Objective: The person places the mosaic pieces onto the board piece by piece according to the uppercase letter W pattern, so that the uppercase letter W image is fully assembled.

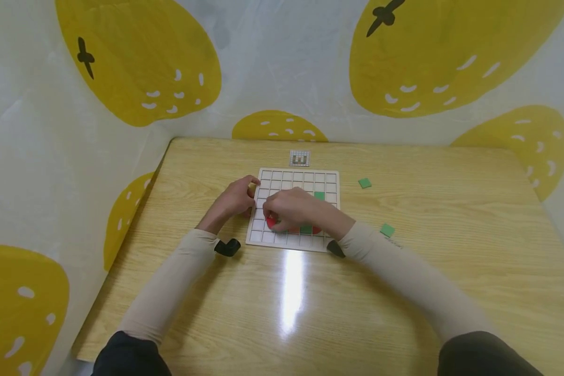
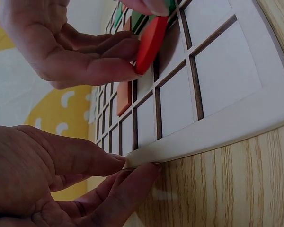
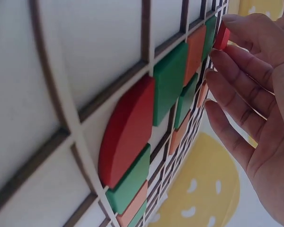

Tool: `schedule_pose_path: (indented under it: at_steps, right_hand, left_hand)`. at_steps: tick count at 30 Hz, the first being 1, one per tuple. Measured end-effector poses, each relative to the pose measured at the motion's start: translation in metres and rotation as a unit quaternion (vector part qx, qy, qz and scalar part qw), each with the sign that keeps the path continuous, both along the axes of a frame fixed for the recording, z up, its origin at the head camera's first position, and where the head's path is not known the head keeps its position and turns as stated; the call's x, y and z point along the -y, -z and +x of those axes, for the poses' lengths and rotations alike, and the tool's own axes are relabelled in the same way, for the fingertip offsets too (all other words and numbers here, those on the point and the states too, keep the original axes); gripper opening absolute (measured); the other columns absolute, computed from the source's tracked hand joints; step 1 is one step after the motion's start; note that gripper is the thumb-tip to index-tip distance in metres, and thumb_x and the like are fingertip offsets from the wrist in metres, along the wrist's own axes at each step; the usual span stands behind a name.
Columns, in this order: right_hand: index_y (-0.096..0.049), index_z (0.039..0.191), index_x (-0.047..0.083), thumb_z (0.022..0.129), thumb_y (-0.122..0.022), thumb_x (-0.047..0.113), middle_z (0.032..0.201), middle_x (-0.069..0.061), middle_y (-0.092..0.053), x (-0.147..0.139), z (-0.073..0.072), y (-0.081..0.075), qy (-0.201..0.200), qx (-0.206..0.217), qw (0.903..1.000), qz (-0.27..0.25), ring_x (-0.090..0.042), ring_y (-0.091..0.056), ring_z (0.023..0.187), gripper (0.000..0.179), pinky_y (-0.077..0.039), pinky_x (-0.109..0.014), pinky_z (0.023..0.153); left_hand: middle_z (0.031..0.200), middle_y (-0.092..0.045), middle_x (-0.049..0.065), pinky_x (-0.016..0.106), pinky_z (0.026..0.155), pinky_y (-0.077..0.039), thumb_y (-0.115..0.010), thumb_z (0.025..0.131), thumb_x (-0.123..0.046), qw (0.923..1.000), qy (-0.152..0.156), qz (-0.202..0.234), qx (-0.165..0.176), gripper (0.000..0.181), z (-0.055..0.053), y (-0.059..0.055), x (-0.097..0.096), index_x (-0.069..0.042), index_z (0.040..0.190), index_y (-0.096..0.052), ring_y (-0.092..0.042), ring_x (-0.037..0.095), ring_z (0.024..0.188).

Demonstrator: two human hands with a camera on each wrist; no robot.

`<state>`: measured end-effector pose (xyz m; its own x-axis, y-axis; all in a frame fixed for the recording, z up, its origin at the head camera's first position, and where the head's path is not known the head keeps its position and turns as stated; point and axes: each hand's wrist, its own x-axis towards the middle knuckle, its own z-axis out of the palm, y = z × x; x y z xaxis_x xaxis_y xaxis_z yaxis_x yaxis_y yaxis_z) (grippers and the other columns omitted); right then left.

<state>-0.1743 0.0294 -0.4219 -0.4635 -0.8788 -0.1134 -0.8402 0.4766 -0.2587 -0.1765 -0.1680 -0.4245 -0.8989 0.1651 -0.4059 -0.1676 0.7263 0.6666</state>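
A white square grid board (image 1: pixel 263 237) lies on the table, and my left hand (image 1: pixel 237 197) pinches its left edge between thumb and fingers. My right hand (image 1: pixel 293 206) reaches over the board and pinches a red tile (image 2: pixel 151 45) between thumb and index finger. That tile is tilted above a cell near the board's lower left; whether it touches the cell, I cannot tell. Set in the cells are a red tile with one rounded side (image 3: pixel 130 132), green tiles (image 3: pixel 170 82) and orange tiles (image 3: pixel 195 47). In the head view my right hand hides several of them.
Two loose green tiles (image 1: pixel 364 183) lie on the wooden table (image 1: pixel 451 209), right of the board. Behind the board is a small card (image 1: pixel 300 158) with a dark grid figure. Black wrist devices (image 1: pixel 227 247) show by both forearms. A patterned curtain (image 1: pixel 282 62) stands behind the table.
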Motion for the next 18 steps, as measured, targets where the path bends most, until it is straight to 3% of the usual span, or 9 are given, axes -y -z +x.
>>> schedule_pose_path:
  at_steps: [18]
  right_hand:
    - [-0.073, 0.103, 0.023, 0.091, -0.073, 0.030, 0.091, 0.006, -0.057, -0.0005, 0.0017, -0.0005, -0.028, -0.002, 0.9996, 0.003, -0.010, -0.054, 0.078, 0.014, -0.048, -0.029, 0.061]
  left_hand:
    - [0.107, -0.057, 0.018, 0.032, 0.063, -0.056, -0.055, 0.092, 0.009, 1.0000, -0.003, -0.001, 0.008, 0.057, -0.0004, -0.0027, -0.0011, -0.010, 0.145, -0.046, -0.064, 0.026, 0.075]
